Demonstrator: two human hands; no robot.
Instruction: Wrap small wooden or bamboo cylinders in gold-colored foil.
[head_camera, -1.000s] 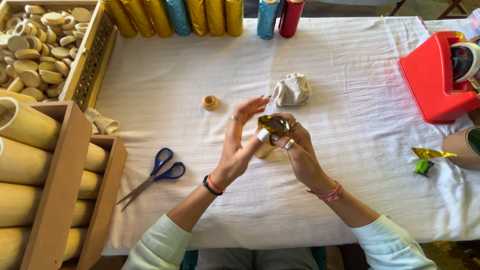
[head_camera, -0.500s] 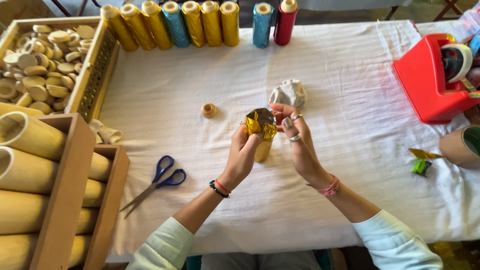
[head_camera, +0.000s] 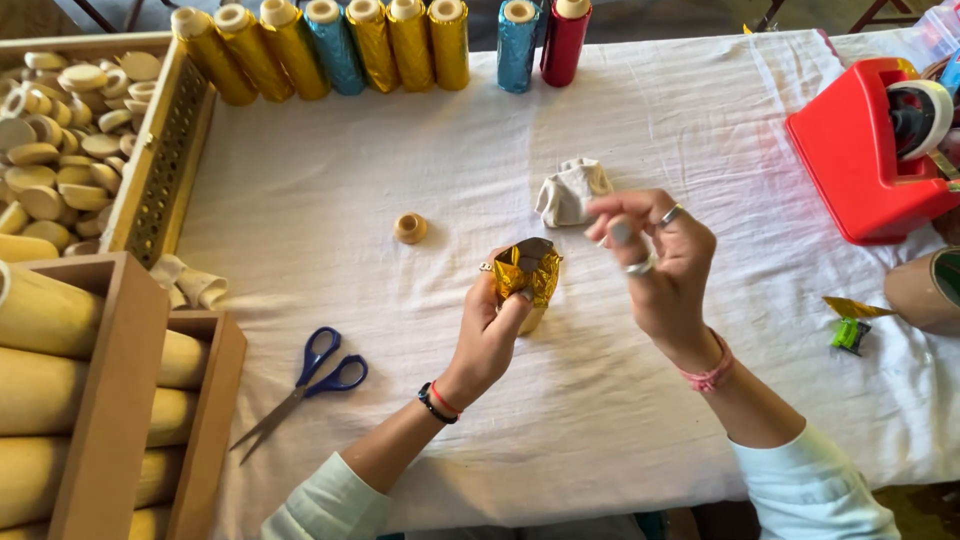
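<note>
Head view: left hand (head_camera: 487, 335) closed around an upright tube wrapped in gold foil (head_camera: 527, 275), held just above the white tablecloth (head_camera: 600, 420) at table centre. Right hand (head_camera: 655, 255) is raised beside it, fingertips pinched together, contents too small to tell. Judged step: closing the foil top; next needs a fine pinch on the loose foil edge.
</note>
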